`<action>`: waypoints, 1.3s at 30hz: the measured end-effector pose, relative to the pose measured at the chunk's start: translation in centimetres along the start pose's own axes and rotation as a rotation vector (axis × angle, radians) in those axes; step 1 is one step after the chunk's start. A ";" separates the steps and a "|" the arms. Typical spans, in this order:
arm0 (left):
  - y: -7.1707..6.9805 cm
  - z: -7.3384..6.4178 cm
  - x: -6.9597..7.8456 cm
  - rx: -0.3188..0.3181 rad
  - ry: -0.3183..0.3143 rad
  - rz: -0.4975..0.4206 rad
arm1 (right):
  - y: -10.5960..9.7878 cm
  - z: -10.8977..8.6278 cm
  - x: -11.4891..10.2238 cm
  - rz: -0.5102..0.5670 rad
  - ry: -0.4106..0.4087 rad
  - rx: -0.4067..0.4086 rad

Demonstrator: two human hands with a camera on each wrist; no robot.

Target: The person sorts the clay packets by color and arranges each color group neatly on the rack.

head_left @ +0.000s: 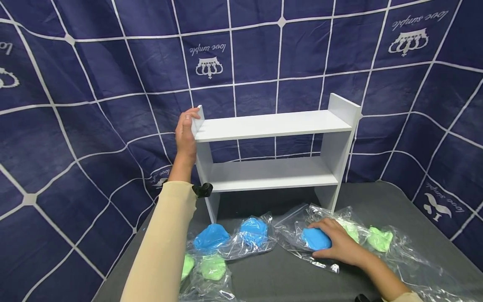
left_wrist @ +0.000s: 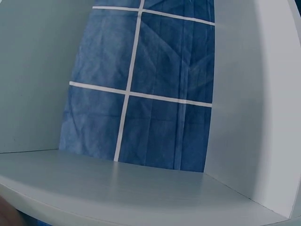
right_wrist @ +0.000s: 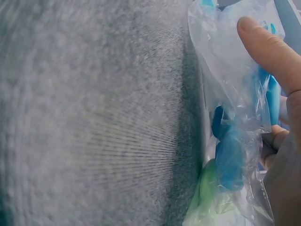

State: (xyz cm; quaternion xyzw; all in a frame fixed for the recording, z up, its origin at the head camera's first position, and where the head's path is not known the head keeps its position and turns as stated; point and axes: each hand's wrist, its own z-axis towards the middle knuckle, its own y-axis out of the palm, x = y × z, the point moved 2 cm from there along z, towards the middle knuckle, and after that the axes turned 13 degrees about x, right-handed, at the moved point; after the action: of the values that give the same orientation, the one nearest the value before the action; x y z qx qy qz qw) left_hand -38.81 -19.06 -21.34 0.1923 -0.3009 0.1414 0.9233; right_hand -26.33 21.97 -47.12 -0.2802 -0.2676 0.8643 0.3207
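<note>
A white two-tier shelf point(head_left: 271, 126) stands upright on the dark grey surface. My left hand point(head_left: 185, 130) grips the upper end of its left side panel, fingers over the edge; the left wrist view shows mostly the shelf's inner boards point(left_wrist: 141, 193). My right hand point(head_left: 339, 243) holds a blue lump point(head_left: 316, 239) in a clear plastic bag point(head_left: 292, 222), in front of the shelf's right leg. In the right wrist view the thumb point(right_wrist: 270, 49) lies on the near side of the clear bag point(right_wrist: 225, 61), with fingers partly hidden behind it.
Left of the right hand lie two bagged blue lumps point(head_left: 253, 231) and two green lumps point(head_left: 213, 267). Beyond and beside it are pale green lumps point(head_left: 380, 239) in clear bags. A dark blue cloth point(head_left: 256, 54) with white lines hangs behind the shelf and along both sides.
</note>
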 end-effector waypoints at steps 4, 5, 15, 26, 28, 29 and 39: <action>-0.1 0.0 0.1 0.008 0.004 0.005 | -0.3 0.2 -0.1 0.073 0.034 -0.003; -0.2 0.0 0.1 0.008 0.005 0.002 | -0.4 0.3 -0.1 0.089 0.044 -0.006; -0.4 0.1 -0.4 0.003 0.004 0.007 | -1.3 0.4 -0.8 0.186 0.103 0.049; 0.1 -1.4 3.7 -0.051 -0.005 0.040 | -4.6 2.4 -2.9 0.190 0.123 0.094; 0.1 -1.5 3.9 -0.050 -0.007 0.034 | -5.5 3.1 -3.5 0.187 0.101 0.110; 0.1 -1.5 3.9 -0.045 -0.006 0.027 | -6.0 3.5 -3.8 0.185 0.091 0.115; 0.3 -1.3 3.3 -0.042 0.016 -0.023 | -10.7 8.3 -6.7 0.185 0.003 0.196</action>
State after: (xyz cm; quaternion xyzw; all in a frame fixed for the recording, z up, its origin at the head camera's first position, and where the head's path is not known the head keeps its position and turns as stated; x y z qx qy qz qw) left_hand -35.69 -17.77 -20.20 0.1752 -0.2942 0.1260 0.9311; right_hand -23.19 21.87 -32.36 -0.2724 -0.1544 0.9118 0.2658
